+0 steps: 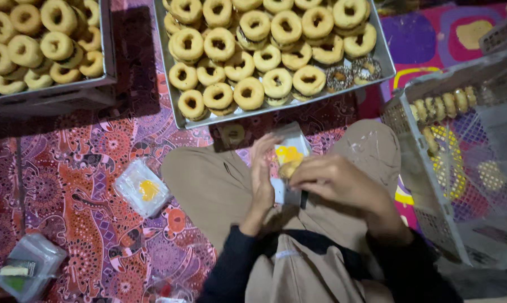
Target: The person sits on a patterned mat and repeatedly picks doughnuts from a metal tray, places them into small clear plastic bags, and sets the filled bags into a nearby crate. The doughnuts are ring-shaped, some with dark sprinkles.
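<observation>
My right hand [337, 182] pinches a small pale doughnut [290, 168] over my lap. Beside it my left hand [262, 171] stands edge-on with fingers straight, touching a clear plastic wrapper [290, 150] that has a yellow print. Both hands hover above my crossed legs in tan trousers [208, 185]. A metal tray [377, 47] piled with several ring doughnuts [248, 92] lies just beyond my knees; two darker sprinkled doughnuts [351, 73] sit at its right corner.
A second tray of doughnuts [40, 45] stands at the far left. A stack of clear wrappers [142, 189] lies on the patterned red cloth [68, 168]. A white lattice crate [433, 168] with bagged doughnuts is at my right. A small plastic bag [29, 272] lies lower left.
</observation>
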